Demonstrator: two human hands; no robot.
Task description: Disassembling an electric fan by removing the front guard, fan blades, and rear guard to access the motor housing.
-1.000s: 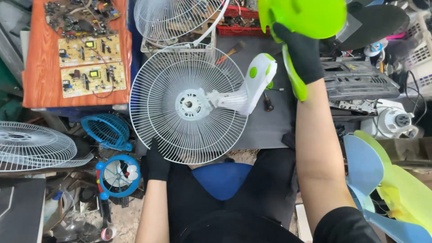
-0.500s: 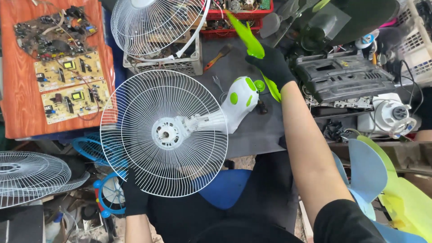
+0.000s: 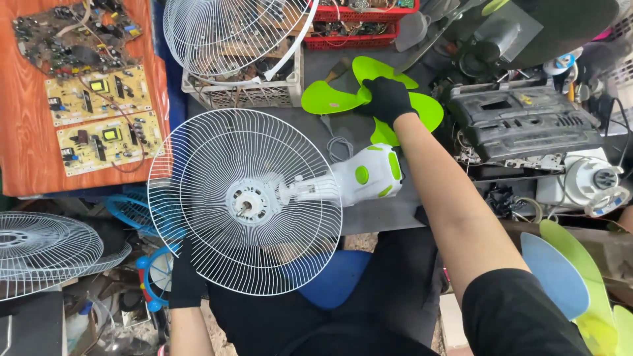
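Two gloved hands are occupied: the right hand point(image 3: 388, 99) is laid on the green fan blade point(image 3: 330, 97) with fingers curled over it; the white fan guard point(image 3: 244, 201) is gripped at its rim by the left hand point(image 3: 185, 280), fingers hidden.

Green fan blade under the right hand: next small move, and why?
Probably lift the green three-lobed plastic fan blade and bring it toward the bare motor hub. The gloved right hand lies on the blade's centre, the blade is flat on the grey bench, and the left hand holds the white wire rear guard at its rim.
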